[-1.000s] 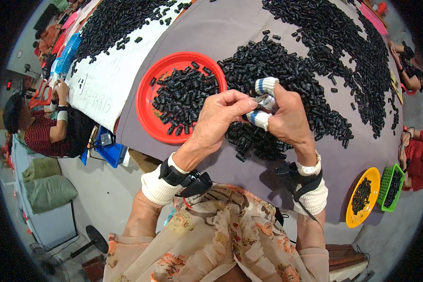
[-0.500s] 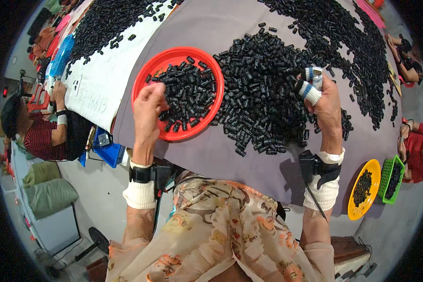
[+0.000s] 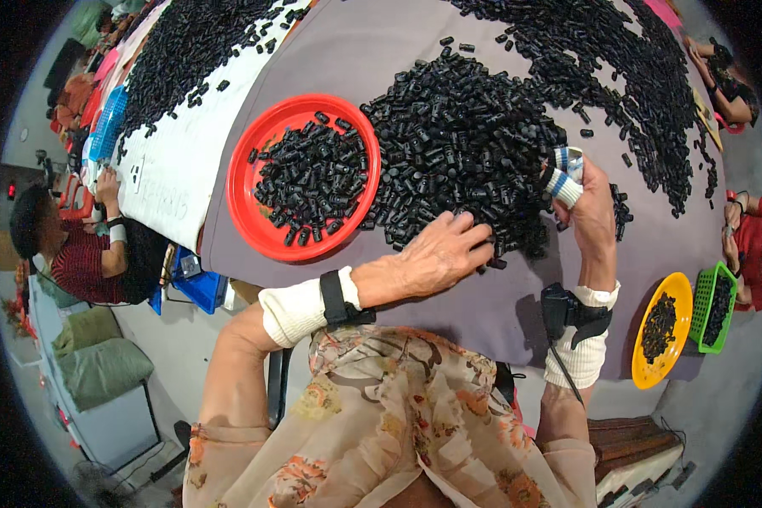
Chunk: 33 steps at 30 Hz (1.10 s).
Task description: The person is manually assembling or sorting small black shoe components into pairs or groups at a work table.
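My left hand [image 3: 444, 254] reaches across to the near edge of a big heap of small black cylindrical pieces [image 3: 449, 144]. It is palm down, with bent fingers a little apart at the pieces; nothing shows held in it. At the heap's right side my right hand [image 3: 586, 201] is closed, its fingertips pinched together. Blue-and-white striped finger sleeves [image 3: 564, 176] cover some of its fingers. What lies between those fingertips I cannot make out. Left of the heap, a round red basin [image 3: 244, 222] holds many of the same black pieces.
More black pieces [image 3: 652, 144] spread over the grey tablecloth [image 3: 313, 288] at the far right. At right stand a yellow plate [image 3: 681, 296] and a green basket [image 3: 709, 339] holding small dark pieces. A co-worker [image 3: 85, 254] sits at left near a white-covered table [image 3: 173, 182].
My left hand has gone from above the red basin rightward to the heap's near edge. My right hand stays beside the heap. The whole view has shifted slightly.
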### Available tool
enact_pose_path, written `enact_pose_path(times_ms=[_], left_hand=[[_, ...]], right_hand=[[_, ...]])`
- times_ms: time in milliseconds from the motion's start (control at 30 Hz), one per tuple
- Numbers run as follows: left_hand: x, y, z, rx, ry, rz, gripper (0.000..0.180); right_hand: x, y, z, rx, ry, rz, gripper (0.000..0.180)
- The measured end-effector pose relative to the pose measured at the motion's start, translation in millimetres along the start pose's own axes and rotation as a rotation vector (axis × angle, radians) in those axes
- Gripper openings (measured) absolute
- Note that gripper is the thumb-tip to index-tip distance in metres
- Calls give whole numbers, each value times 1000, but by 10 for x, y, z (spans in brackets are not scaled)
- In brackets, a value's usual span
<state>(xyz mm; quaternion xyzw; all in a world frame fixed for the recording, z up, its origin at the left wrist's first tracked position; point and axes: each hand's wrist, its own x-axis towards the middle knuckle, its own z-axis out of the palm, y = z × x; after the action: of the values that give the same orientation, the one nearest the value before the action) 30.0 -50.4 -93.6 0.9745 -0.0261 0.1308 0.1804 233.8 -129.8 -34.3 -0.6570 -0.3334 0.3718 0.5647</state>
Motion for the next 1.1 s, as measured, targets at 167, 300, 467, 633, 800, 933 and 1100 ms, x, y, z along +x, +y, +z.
enact_pose_path(times_ms=[167, 300, 467, 633, 800, 933, 1100], left_hand=[[128, -297, 19, -28, 167, -14, 22], [252, -343, -47, -230, 318, -171, 19], [281, -289, -484, -1015, 335, -708, 19], [103, -216, -786, -1772, 478, -705, 21], [18, -64, -935, -1954, 535, -658, 24], [-54, -58, -948, -1989, 549, -633, 16], [-77, -62, -988, -1995, 528, -610, 20]], right_hand=[[-38, 118, -86, 15, -7, 29, 12], [-53, 141, -106, 9, -7, -3, 12], [-35, 34, 28, 17, -45, 38, 12], [-27, -262, 419, -120, -138, -134, 28], [-13, -541, 755, -124, -297, -286, 44], [-1, -617, 861, -159, -321, -301, 45], [24, -592, 887, -221, -322, -332, 42]])
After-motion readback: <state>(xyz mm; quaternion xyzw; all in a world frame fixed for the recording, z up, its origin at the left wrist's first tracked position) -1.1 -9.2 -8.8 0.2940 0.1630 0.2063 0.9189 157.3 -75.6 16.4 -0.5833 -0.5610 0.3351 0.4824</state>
